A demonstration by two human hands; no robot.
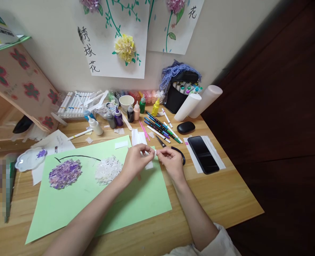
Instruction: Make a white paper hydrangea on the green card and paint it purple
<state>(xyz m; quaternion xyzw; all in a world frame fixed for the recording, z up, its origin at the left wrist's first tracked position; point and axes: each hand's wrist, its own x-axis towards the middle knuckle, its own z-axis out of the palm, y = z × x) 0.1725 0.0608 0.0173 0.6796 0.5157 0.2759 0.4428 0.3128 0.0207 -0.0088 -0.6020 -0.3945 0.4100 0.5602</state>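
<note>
My left hand (137,160) and my right hand (172,160) meet above the right end of a green sheet (77,211). Between their fingertips they pinch a small white piece of paper (155,153). On the sheet sit a purple paper flower (65,174) and a white paper flower (108,170), which my left wrist partly covers. A black curved line (79,156) runs above them. White paper strips (139,137) lie just behind my left hand. The scissors (160,141) are partly hidden by my right hand.
Several pens (159,128) and paint bottles (118,116) stand or lie along the back, near a paper cup (126,103). At right are a phone (203,154) and a black oval case (185,127). A white palette (29,160) lies left. Flower pictures (101,53) hang on the wall.
</note>
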